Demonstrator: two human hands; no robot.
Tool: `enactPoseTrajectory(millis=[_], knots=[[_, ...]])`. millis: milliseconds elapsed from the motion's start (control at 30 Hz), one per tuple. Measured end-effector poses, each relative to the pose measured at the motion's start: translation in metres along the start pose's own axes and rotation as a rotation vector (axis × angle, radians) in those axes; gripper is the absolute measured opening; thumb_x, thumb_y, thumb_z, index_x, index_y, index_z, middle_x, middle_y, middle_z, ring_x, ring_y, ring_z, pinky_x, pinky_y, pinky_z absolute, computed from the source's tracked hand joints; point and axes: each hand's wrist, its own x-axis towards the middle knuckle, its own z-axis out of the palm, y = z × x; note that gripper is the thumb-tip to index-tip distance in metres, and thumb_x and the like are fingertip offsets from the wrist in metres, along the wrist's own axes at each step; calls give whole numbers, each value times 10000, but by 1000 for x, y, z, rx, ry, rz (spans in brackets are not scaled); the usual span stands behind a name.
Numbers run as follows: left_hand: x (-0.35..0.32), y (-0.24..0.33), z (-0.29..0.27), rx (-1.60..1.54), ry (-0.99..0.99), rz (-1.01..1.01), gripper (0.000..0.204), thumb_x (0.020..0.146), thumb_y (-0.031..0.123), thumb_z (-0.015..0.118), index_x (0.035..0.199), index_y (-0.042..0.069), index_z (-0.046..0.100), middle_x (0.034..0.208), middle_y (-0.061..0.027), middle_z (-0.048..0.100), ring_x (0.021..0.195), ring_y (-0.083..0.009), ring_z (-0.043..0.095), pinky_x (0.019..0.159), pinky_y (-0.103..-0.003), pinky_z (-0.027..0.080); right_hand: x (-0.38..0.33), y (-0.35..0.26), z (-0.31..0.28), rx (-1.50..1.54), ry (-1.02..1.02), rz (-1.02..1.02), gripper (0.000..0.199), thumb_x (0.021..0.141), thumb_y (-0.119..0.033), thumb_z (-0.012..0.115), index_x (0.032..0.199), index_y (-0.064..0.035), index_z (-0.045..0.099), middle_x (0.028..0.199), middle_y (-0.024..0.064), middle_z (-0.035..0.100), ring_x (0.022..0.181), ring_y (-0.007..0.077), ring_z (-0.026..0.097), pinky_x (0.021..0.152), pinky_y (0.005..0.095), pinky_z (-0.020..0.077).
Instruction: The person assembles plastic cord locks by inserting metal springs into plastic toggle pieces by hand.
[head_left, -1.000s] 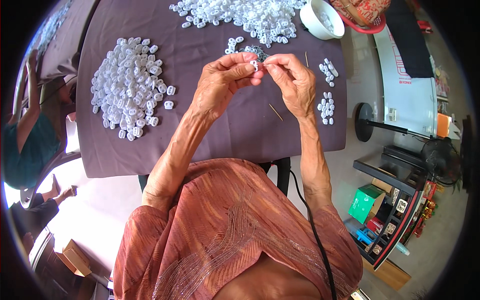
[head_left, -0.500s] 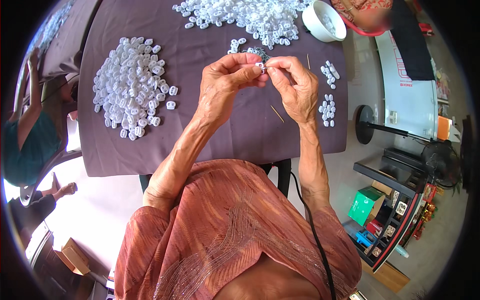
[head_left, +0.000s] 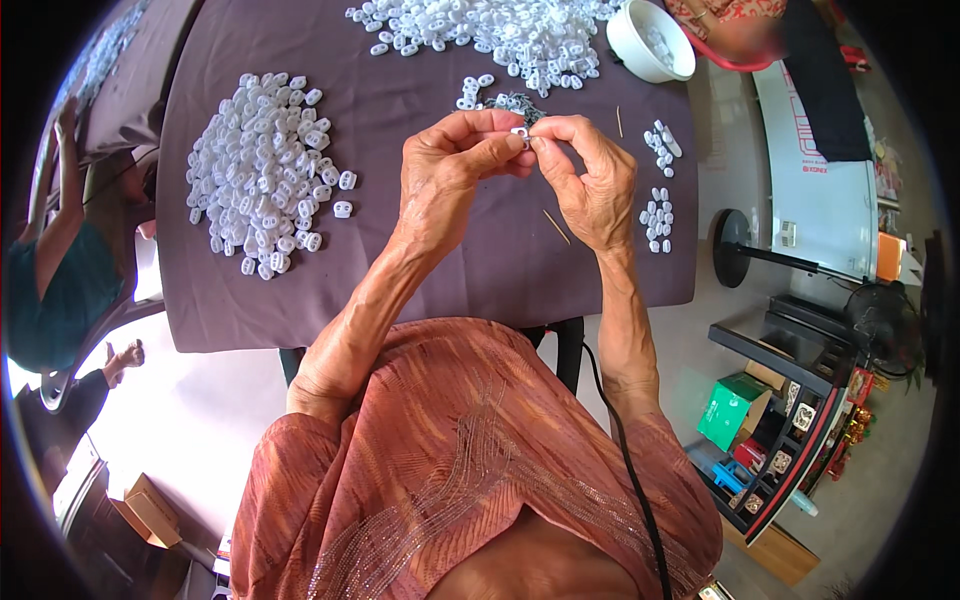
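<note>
Over the far middle of the table, my left hand (head_left: 447,168) is closed, pinching a small white plastic cord lock (head_left: 520,133) between thumb and fingers. Beside it my right hand (head_left: 590,175) is closed in a pinch against the piece's right side; whatever its fingertips hold is too small to make out. Just beyond the fingers lies a small heap of grey bits (head_left: 515,103), partly hidden by my hands. A few white pieces (head_left: 470,93) rest to the left of that heap.
A large pile of white pieces (head_left: 258,175) covers the table's left; another heap (head_left: 510,40) lies at the far edge. On the right stand a white bowl (head_left: 650,42) and small groups of white parts (head_left: 656,220). Thin sticks (head_left: 556,227) lie nearby. Other people sit around.
My hands stay almost in place; the right fingertips shift slightly at the white piece. At the far left, another person's foot has moved up a little.
</note>
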Motion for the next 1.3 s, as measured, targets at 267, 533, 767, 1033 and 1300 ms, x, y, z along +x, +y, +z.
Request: enactPoseTrajectory(millis=[267,533,767,1033,1300], knots=[[5,-7,-2,-21,42,-4,140,786,12,578,915,-42,576,832,-106,608,708,-188,605,692,-312,505,2,4,5,39,-15,26,79,794,-75,587,856,-29,573,762,52,622,665,122,593,580,243,459],[10,-6,-4,-187,37,-65,137,784,20,584,901,-45,555,827,-115,603,717,-179,609,692,-292,512,-8,16,7,204,48,191,107,806,-69,583,886,1,580,771,53,617,682,79,564,608,209,452],[10,-14,-7,-201,58,-102,102,821,41,541,905,-16,549,873,-77,594,833,-159,582,785,-295,481,-7,13,13,135,21,213,92,776,-62,605,835,7,589,742,40,614,661,85,563,608,220,455],[10,-26,-9,-197,46,-95,128,819,46,549,934,-9,558,891,-55,585,819,-138,564,762,-278,465,-9,18,14,140,-24,274,87,784,-70,584,820,10,584,721,40,611,657,82,564,600,219,452],[4,-27,-16,36,-18,-124,164,784,115,619,897,-3,604,811,-51,610,738,-124,575,688,-254,468,-18,24,12,184,-83,262,78,784,-61,571,812,12,580,697,41,601,640,86,558,587,219,448]])
